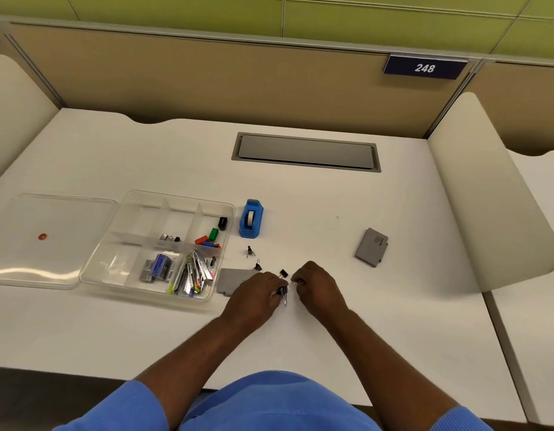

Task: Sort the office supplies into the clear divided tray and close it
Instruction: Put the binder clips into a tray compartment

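White desk [331, 213]: three loose binder clips [250, 251]; left hand [257, 290] fingers clutch clips, right hand [316, 284] pinches one.

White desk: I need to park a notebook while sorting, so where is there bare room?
The white desk is bare between the grey cable hatch and the grey card case, and behind the clear divided tray. It is crowded around both hands, where black binder clips and the blue tape dispenser sit.

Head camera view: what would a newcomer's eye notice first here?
Both hands meet at the table's near centre: the left hand grips black binder clips, and the right hand pinches something small. To their left lies the open clear divided tray, partly filled, with a blue tape dispenser beside it.
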{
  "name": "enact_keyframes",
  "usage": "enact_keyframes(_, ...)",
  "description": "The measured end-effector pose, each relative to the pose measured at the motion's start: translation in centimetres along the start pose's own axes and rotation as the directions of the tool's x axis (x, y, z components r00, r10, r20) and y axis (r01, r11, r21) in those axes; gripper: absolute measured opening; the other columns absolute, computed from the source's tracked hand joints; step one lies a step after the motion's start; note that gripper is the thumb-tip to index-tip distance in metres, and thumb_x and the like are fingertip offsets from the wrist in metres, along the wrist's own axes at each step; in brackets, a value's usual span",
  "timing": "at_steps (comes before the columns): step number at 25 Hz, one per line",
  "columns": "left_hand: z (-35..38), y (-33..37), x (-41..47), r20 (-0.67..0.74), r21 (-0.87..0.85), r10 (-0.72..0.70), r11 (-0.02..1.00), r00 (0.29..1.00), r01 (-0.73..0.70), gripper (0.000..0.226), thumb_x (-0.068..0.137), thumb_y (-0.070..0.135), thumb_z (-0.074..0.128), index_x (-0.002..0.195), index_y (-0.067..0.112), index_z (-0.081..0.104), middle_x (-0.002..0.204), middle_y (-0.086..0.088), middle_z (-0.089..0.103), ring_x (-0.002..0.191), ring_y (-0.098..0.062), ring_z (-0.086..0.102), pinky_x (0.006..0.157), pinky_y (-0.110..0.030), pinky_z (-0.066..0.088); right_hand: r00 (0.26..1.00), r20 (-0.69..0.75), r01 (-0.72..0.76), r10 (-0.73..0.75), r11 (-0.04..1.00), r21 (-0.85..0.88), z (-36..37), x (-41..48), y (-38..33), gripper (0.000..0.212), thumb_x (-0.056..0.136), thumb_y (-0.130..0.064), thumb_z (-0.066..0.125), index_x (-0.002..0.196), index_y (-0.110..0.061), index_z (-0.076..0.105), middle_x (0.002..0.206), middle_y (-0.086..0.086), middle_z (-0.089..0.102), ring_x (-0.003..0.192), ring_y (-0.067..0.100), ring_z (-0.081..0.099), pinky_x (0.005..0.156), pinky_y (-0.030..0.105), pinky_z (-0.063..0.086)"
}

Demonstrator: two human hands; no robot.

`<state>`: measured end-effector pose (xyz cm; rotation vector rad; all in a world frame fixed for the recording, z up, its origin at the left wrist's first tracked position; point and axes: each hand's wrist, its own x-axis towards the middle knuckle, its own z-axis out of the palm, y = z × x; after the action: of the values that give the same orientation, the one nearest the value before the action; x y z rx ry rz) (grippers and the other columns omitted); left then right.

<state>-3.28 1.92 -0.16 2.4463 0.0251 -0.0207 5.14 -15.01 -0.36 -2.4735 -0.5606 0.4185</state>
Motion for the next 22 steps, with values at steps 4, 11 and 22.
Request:
enact_keyframes(4,-1.3,0.3,0.7,-0.046,-0.027,0.019,0.999,0.999,-0.021,0.028,0.092,0.022,0.067,0.120,0.025,0.068,0.113,0.006,0.068,0.103,-0.011,0.061,0.091,-0.025,0.048,0.996,-0.088,0.023,-0.018,0.998,0.059,-0.4,0.3,-1.1,0.025,0.084,0.000,0.058,0.095,-0.016,0.075,0.096,-0.001,0.065,0.089,0.018,0.062,0.073,0.027,0.045)
enact_keyframes(11,-5.3,-0.6,1.2,-0.131,-0.119,0.002,0.993,0.991,-0.017,0.027,0.090,0.018,0.070,0.116,0.024,0.071,0.109,0.010,0.069,0.099,-0.005,0.060,0.087,-0.019,0.047,0.974,-0.219,0.083,-0.051,0.986,0.143,-0.9,1.2,-4.5,0.022,0.085,-0.002,0.063,0.097,-0.015,0.076,0.096,-0.002,0.068,0.086,0.013,0.064,0.072,0.014,0.041)
enact_keyframes(22,-14.0,-9.6,0.5,-0.159,-0.181,-0.064,0.983,0.985,0.035,0.028,0.086,0.017,0.073,0.113,0.025,0.072,0.105,0.013,0.069,0.096,-0.002,0.061,0.087,-0.022,0.050,0.954,-0.294,0.125,-0.059,0.970,0.209,4.7,5.5,-15.8,0.025,0.084,0.003,0.066,0.096,-0.016,0.077,0.093,-0.003,0.068,0.087,0.010,0.062,0.076,0.002,0.037)
